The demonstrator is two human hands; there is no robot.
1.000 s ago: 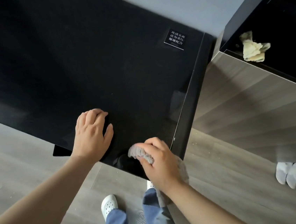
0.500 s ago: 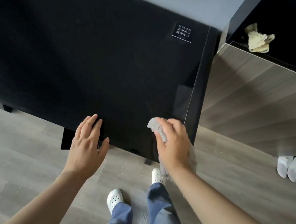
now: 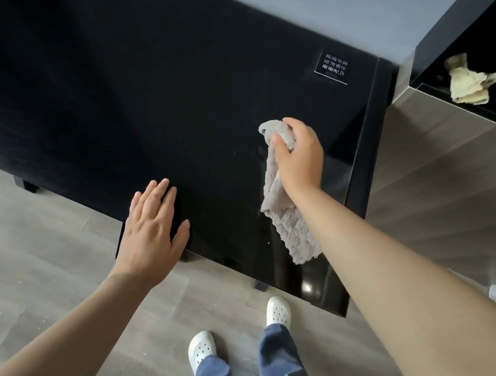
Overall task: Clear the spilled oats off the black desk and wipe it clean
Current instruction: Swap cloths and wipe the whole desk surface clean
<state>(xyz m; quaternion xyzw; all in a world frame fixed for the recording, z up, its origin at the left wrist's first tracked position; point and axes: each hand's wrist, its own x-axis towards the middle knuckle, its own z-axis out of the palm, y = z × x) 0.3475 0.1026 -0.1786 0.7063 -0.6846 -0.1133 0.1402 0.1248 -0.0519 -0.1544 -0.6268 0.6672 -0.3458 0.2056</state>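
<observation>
From the head view, I see my right hand (image 3: 300,154) squeezing the top of the grey cloth (image 3: 291,232) between thumb and fingers. The rest of the cloth trails long from the grip back toward me, lying on the black desk (image 3: 170,104). A tiny pale speck (image 3: 233,152), likely an oat, sits on the desk just left of the grip, so the right hand is the nearer one for the next wipe. My left hand (image 3: 150,231) is flat with straight fingers at the near edge, well left of the cloth, holding nothing. Half a second ago the right hand was down at the near edge with the cloth bunched up; now it is farther onto the desk.
</observation>
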